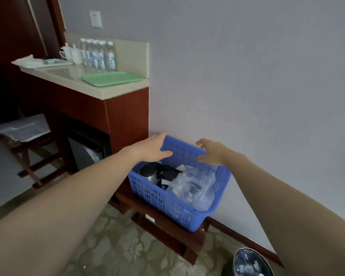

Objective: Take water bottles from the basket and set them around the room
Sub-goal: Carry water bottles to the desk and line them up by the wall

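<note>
Both open and empty, the left hand [151, 150] and right hand [211, 152] hover at the far rim of the blue perforated plastic basket [167, 200] by the wall [247, 76]; any water bottle under its crumpled clear film [195, 186] is probably smooth and squeezable, so grip mid-body.

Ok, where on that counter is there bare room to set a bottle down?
The flat green plastic tray holds nothing. The beige stone countertop is bare to the left of it. The back edge is crowded: clear water bottles and white cups.
</note>
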